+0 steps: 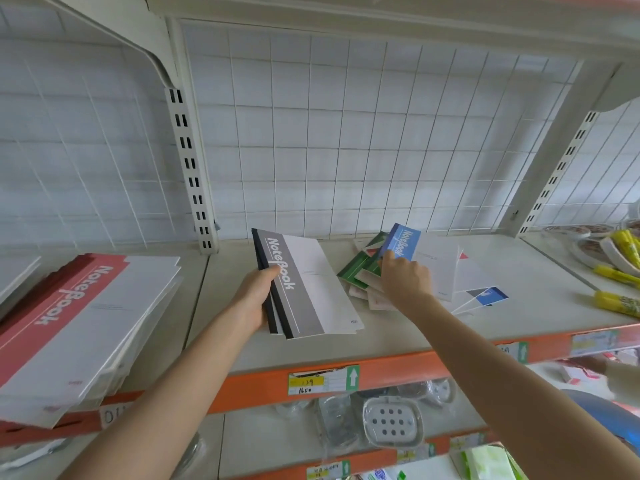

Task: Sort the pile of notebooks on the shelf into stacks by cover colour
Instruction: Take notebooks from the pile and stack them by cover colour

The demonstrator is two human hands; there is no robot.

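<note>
Mid-sort: my left hand point(254, 301) grips the grey notebooks point(304, 289) over the shelf point(381, 341), right hand point(406, 281) pinches a blue notebook point(403, 241) tilted up from the mixed pile point(356, 268); next, probably lift it clear and start a blue stack.

Left hand point(254, 299), right hand point(405, 280): two; red stack point(69, 306) one; pile point(440, 268) one.

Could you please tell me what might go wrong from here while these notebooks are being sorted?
The left hand holds the fanned grey notebooks by their spine edge only; one could slip from that grip.
The right hand holds the blue notebook tilted up out of the loose pile, so the green notebooks against it may slide.
The red stack appears to overhang the shelf edge; a nudge might tip it.
</note>
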